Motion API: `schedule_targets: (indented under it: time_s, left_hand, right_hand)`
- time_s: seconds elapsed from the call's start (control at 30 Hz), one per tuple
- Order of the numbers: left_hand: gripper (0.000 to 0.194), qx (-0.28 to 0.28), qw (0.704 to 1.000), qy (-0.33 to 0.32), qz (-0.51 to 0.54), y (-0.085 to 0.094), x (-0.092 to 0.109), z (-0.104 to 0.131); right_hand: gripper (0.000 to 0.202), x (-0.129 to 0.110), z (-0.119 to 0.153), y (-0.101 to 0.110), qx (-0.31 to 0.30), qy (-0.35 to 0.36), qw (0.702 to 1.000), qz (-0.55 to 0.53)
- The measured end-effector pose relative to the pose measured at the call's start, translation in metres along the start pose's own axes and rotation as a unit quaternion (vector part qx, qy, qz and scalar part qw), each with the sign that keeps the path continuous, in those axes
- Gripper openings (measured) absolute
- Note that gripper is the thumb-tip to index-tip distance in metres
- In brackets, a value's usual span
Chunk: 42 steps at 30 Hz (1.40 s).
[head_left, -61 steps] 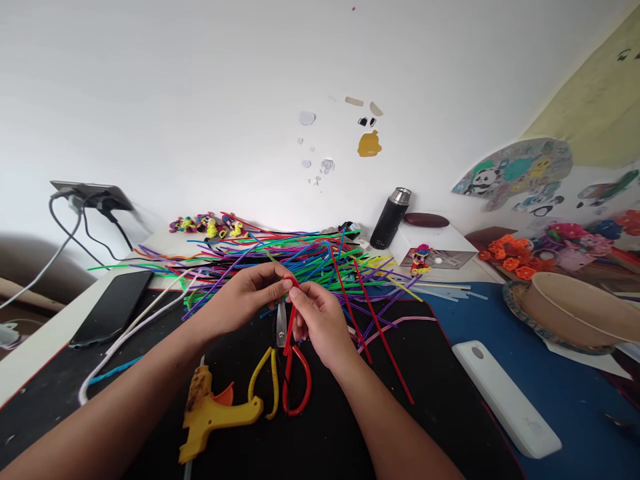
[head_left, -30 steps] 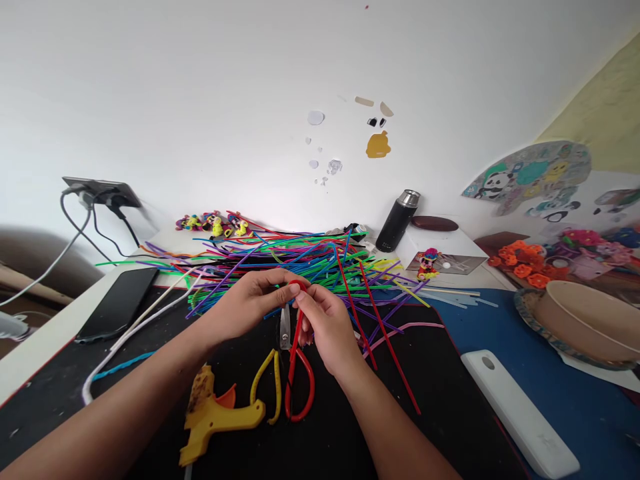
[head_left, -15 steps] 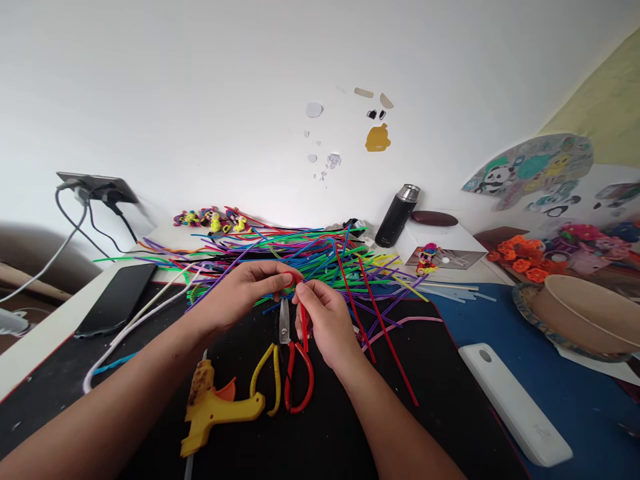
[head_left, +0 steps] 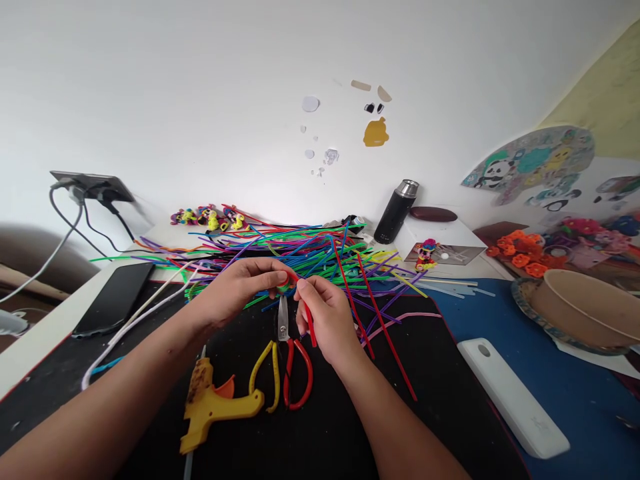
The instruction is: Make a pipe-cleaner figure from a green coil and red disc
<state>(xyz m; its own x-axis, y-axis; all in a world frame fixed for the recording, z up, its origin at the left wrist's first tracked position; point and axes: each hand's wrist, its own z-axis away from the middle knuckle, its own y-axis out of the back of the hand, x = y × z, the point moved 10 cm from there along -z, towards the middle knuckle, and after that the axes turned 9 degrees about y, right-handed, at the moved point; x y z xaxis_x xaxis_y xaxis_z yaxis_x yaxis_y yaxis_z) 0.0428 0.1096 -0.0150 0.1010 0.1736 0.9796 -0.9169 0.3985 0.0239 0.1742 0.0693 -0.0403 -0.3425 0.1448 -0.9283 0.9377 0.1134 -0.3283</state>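
Right hand [head_left: 327,320]: I see fingers pinching the red stem [head_left: 311,323], mid-frame.
Left hand [head_left: 245,290]: thumb and fingertip pinch its curved end.
Stem's progress: one end bent, I judge; tail unbent.
Pile [head_left: 320,257]: loose stems beyond, centre.

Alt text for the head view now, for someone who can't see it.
A person's left hand and right hand hold a red craft strip. Scissors and a yellow glue gun lie below on a black mat; behind is a heap of multicoloured strips.
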Motion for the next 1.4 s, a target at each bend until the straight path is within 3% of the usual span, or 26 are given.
schedule_targets:
  time_s: [0.67,1.13,1.4]
  left_hand:
    - [0.032,0.004,0.997,0.033,0.074,-0.001,-0.005,-0.002]
    - [0.029,0.032,0.998,0.022,0.044,0.004,-0.011,-0.005]
    - [0.023,0.032,0.999,0.001,0.008,0.004,-0.001,-0.003]
  right_hand:
    - [0.043,0.002,0.0,-0.003,-0.01,-0.01,1.0,0.001]
    - [0.039,0.007,0.002,-0.008,-0.044,0.006,0.997,0.057]
    - [0.039,0.01,0.002,-0.008,-0.052,0.003,0.995,0.08]
